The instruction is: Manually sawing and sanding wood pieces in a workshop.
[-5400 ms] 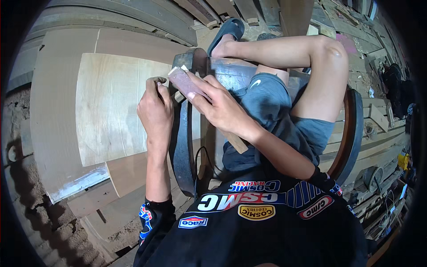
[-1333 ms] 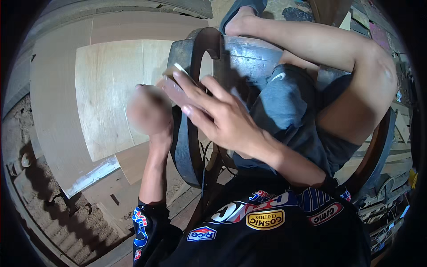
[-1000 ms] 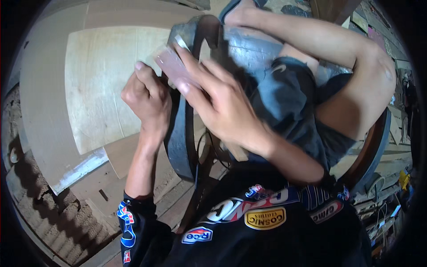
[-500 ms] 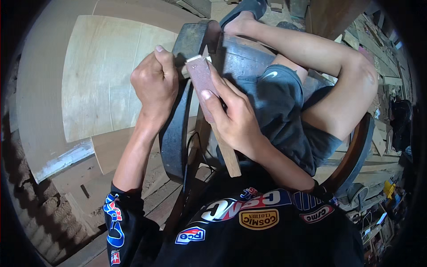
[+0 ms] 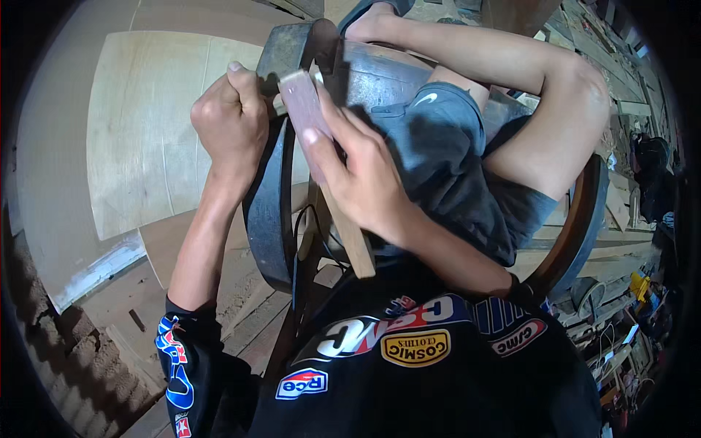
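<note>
My right hand (image 5: 358, 164) grips a sanding stick (image 5: 300, 113), a flat wooden strip with reddish sandpaper round its far part. The thumb presses along its upper face, and the bare wooden end (image 5: 350, 237) points back toward my body. To its left, my left hand (image 5: 232, 128) is closed in a fist with the thumb raised, by the dark curved chair arm (image 5: 268, 219). A small pale wooden piece (image 5: 278, 106) shows between this fist and the stick. Most of it is hidden, and I cannot tell whether the sandpaper touches it.
On the left lies a pale plywood sheet (image 5: 146, 139) over larger boards. My bent leg (image 5: 544, 131) fills the upper right. A thin black cable (image 5: 298, 248) hangs beside the chair arm. Wood scraps and a yellow tool (image 5: 640, 286) lie at far right.
The whole view has shifted, so everything sits further left and a little higher. Both hands keep their grips; the sanding stick has moved only slightly against the left fist.
</note>
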Tool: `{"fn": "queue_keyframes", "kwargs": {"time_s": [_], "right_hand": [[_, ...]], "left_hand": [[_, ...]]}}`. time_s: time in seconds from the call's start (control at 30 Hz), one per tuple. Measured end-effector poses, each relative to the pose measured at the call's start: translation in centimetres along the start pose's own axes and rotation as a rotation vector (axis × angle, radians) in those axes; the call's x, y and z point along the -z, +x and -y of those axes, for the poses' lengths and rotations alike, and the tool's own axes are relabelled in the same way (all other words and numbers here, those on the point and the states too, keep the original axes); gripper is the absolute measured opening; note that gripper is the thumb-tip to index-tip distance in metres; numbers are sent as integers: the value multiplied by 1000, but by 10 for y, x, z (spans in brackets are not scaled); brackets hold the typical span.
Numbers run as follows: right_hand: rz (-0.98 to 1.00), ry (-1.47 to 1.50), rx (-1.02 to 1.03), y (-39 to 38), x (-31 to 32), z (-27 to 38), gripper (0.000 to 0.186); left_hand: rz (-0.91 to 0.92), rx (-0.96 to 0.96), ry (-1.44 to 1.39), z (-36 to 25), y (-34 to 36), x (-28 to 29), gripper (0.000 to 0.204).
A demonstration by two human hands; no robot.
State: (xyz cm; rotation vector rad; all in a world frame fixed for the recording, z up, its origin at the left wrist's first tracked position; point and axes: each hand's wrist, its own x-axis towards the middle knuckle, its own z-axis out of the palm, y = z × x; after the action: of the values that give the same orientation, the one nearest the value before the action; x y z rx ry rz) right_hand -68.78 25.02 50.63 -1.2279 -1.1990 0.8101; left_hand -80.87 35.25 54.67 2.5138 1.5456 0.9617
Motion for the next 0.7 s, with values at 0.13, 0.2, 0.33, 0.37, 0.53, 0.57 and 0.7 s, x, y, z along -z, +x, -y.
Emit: {"fn": "queue_keyframes", "kwargs": {"time_s": [0.13,0.2,0.33,0.37,0.53,0.57,0.7], "right_hand": [[45,-69,187,61,-6,-9,40],[-35,-41,126,53,-11,-12,37],[-133,27,102,11,-8,-12,38],[-55,-48,123,37,-3,-11,39],[-42,20,112,-2,-6,-12,47],[-46,-52,163,0,-5,-17,49],[21,-52,258,66,-10,-17,47]], "left_hand": [[-39,-48,-4,-4,0,5,45],[-62,-32,-48,-3,0,1,45],[-114,8,-30,0,0,-2,46],[-70,24,-85,-4,0,-3,46],[-79,-98,49,8,0,-3,45],[-110,-71,1,3,-2,-7,45],[-62,-34,-21,0,3,0,45]]}}
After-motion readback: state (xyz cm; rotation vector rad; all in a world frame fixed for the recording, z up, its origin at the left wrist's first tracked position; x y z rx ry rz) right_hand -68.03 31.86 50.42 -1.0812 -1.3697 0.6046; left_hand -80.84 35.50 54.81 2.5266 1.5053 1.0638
